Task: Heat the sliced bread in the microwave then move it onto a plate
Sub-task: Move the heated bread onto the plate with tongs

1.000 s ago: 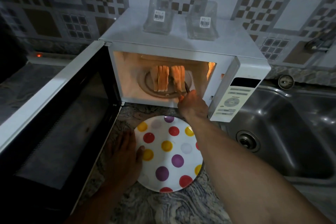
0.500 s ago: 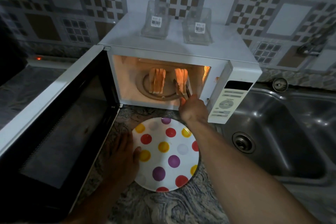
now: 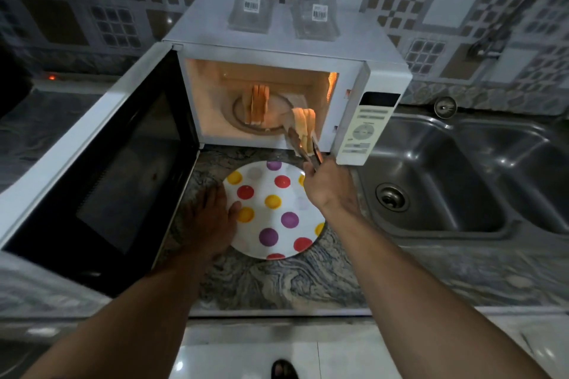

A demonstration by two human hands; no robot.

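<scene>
My right hand (image 3: 331, 188) squeezes tongs (image 3: 303, 144), clamping bread slices (image 3: 304, 123) at microwave (image 3: 277, 49) mouth. Left hand (image 3: 212, 221) flat, fingers relaxed, thumb on polka-dot plate (image 3: 274, 209) rim, likely steadying it for drop. Second stack (image 3: 258, 104) on turntable.

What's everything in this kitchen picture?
white microwave oven: one, white, door open
sliced bread stack on the turntable: one, golden, upright inside the oven
sliced bread stack in the tongs: one, golden, at the oven's mouth
metal tongs: one, silvery, clamping that stack
round polka-dot plate: one, white with coloured dots, before the oven
clear glass containers: two, clear, atop the oven
stainless steel sink: one, grey, right of the oven
marbled stone counter: one, grey, beneath oven and plate
left hand: one, flat, thumb against the plate's rim
right hand: one, gripping the tongs
</scene>
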